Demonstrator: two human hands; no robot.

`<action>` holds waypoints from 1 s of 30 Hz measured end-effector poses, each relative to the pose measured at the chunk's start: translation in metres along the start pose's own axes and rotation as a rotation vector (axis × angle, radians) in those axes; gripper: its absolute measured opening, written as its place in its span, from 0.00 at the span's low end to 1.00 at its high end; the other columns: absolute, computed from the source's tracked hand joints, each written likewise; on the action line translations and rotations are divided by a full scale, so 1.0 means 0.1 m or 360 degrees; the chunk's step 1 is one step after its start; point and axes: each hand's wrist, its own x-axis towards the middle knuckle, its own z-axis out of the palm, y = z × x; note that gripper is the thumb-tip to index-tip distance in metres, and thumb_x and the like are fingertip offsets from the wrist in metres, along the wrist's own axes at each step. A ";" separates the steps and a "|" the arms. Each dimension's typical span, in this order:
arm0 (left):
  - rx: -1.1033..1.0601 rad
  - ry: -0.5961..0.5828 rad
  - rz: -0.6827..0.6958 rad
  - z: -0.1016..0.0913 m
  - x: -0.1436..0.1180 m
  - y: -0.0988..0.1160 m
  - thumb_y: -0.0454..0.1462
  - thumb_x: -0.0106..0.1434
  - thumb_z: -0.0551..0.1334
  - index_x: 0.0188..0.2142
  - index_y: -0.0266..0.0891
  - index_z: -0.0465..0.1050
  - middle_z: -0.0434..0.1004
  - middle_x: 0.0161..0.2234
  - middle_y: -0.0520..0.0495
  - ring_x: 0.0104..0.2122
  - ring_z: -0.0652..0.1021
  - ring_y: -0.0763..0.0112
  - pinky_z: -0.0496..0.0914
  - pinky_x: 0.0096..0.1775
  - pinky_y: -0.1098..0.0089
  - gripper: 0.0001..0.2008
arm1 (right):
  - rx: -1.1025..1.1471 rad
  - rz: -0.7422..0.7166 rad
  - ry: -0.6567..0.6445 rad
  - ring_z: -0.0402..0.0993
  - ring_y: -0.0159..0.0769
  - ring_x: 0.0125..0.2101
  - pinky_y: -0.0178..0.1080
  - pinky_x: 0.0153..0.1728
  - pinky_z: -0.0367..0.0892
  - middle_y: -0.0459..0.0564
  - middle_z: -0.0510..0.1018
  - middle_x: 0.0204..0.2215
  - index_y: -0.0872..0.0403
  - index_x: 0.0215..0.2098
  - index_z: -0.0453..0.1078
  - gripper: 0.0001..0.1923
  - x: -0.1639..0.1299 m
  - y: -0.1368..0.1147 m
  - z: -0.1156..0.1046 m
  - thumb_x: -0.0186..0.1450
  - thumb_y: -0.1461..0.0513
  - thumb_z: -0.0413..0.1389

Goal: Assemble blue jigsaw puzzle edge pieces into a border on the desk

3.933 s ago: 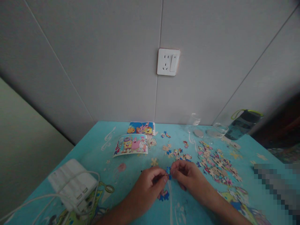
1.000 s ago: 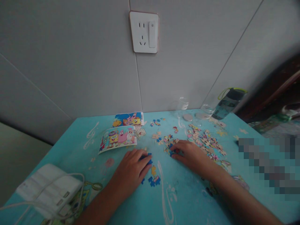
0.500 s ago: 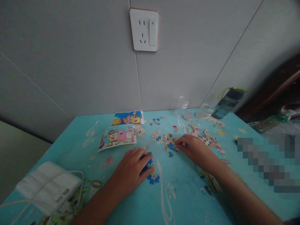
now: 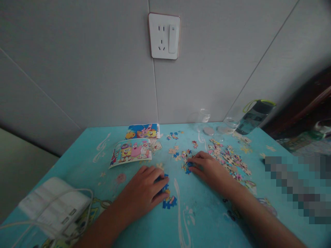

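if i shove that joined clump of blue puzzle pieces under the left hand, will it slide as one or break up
The blue clump lies flat by the left hand, only a few thin pieces interlocked, so it probably slides easily on the smooth table. It looks light, and a sideways push may well hold it together. Lifting by one edge would likely flex it and pop joints apart.

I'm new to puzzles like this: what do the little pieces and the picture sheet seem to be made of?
The puzzle pieces look like thin printed cardboard, matte: flat, with pale unprinted backs on some. The picture sheet seems glossy printed paper or thin card, lying flat with a slight sheen. Neither can be told for certain.
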 end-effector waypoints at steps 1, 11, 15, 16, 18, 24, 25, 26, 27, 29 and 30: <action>0.0003 0.0001 0.0019 -0.01 0.00 -0.01 0.45 0.67 0.62 0.52 0.44 0.73 0.73 0.46 0.46 0.45 0.72 0.59 0.65 0.47 0.56 0.16 | 0.0031 0.0011 0.0001 0.74 0.40 0.42 0.40 0.47 0.68 0.53 0.76 0.41 0.48 0.48 0.77 0.11 0.01 0.02 0.01 0.68 0.59 0.57; 0.0035 0.0053 0.0105 0.06 0.00 -0.03 0.36 0.70 0.59 0.49 0.44 0.74 0.75 0.42 0.48 0.41 0.72 0.64 0.63 0.43 0.60 0.10 | 0.0213 0.0188 -0.0013 0.73 0.37 0.36 0.38 0.39 0.66 0.49 0.77 0.37 0.51 0.40 0.76 0.07 0.02 0.09 0.04 0.63 0.63 0.61; 0.0023 0.0037 0.0079 0.07 0.00 -0.03 0.37 0.70 0.59 0.50 0.43 0.73 0.75 0.42 0.48 0.42 0.72 0.63 0.64 0.45 0.60 0.10 | 0.0230 0.0231 -0.0023 0.72 0.36 0.34 0.37 0.36 0.65 0.48 0.76 0.35 0.52 0.39 0.76 0.07 0.04 0.08 0.03 0.62 0.63 0.60; 0.0021 0.0035 0.0076 0.07 0.00 -0.03 0.37 0.70 0.59 0.50 0.43 0.73 0.75 0.43 0.48 0.42 0.72 0.63 0.64 0.45 0.59 0.11 | 0.0228 0.0228 -0.0030 0.72 0.36 0.33 0.37 0.36 0.64 0.48 0.76 0.34 0.52 0.38 0.76 0.06 0.04 0.07 0.03 0.61 0.63 0.60; 0.0015 0.0030 0.0071 0.06 0.00 -0.02 0.38 0.70 0.58 0.51 0.43 0.73 0.74 0.43 0.47 0.43 0.72 0.63 0.64 0.46 0.59 0.11 | 0.0231 0.0214 -0.0057 0.72 0.36 0.33 0.37 0.35 0.64 0.47 0.76 0.32 0.52 0.36 0.76 0.05 0.03 0.04 0.01 0.61 0.64 0.59; -0.0035 0.0036 0.0015 0.01 0.02 0.04 0.37 0.72 0.55 0.51 0.42 0.72 0.75 0.42 0.45 0.42 0.73 0.62 0.65 0.45 0.58 0.12 | 0.0296 0.0150 -0.0042 0.70 0.35 0.30 0.37 0.32 0.62 0.46 0.76 0.30 0.51 0.35 0.74 0.04 0.00 -0.01 -0.01 0.63 0.66 0.58; -0.0068 0.0067 -0.0009 0.01 0.03 0.05 0.37 0.72 0.54 0.52 0.42 0.72 0.75 0.42 0.45 0.42 0.73 0.62 0.65 0.45 0.58 0.13 | 0.0339 0.0133 -0.0022 0.70 0.35 0.30 0.37 0.33 0.62 0.46 0.76 0.30 0.52 0.34 0.73 0.03 0.00 -0.03 -0.01 0.63 0.65 0.58; -0.0116 0.0110 -0.0037 0.01 0.04 0.07 0.37 0.72 0.54 0.53 0.42 0.71 0.75 0.42 0.45 0.42 0.73 0.62 0.65 0.46 0.58 0.13 | 0.0407 0.0117 -0.0001 0.70 0.35 0.30 0.37 0.33 0.62 0.46 0.75 0.30 0.52 0.34 0.73 0.02 -0.01 -0.07 -0.02 0.64 0.64 0.58; -0.0182 0.0162 -0.0072 0.02 0.04 0.08 0.37 0.72 0.55 0.54 0.42 0.71 0.75 0.43 0.44 0.43 0.73 0.62 0.65 0.47 0.58 0.13 | 0.0501 0.0101 0.0013 0.70 0.35 0.30 0.37 0.33 0.63 0.46 0.75 0.29 0.52 0.35 0.73 0.02 -0.02 -0.13 -0.02 0.65 0.63 0.58; -0.0370 0.0277 -0.0152 0.03 0.05 0.13 0.38 0.71 0.56 0.53 0.42 0.71 0.75 0.43 0.44 0.45 0.72 0.61 0.65 0.49 0.57 0.13 | 0.0750 0.0074 0.0010 0.70 0.35 0.32 0.36 0.34 0.64 0.46 0.75 0.30 0.51 0.36 0.74 0.02 -0.04 -0.28 -0.01 0.65 0.61 0.59; -0.0483 0.0326 -0.0191 0.04 0.06 0.15 0.38 0.71 0.56 0.51 0.41 0.71 0.75 0.42 0.44 0.45 0.72 0.61 0.65 0.50 0.58 0.12 | 0.0887 0.0067 -0.0014 0.71 0.34 0.32 0.36 0.35 0.65 0.45 0.75 0.30 0.51 0.36 0.75 0.03 -0.05 -0.36 0.01 0.65 0.60 0.60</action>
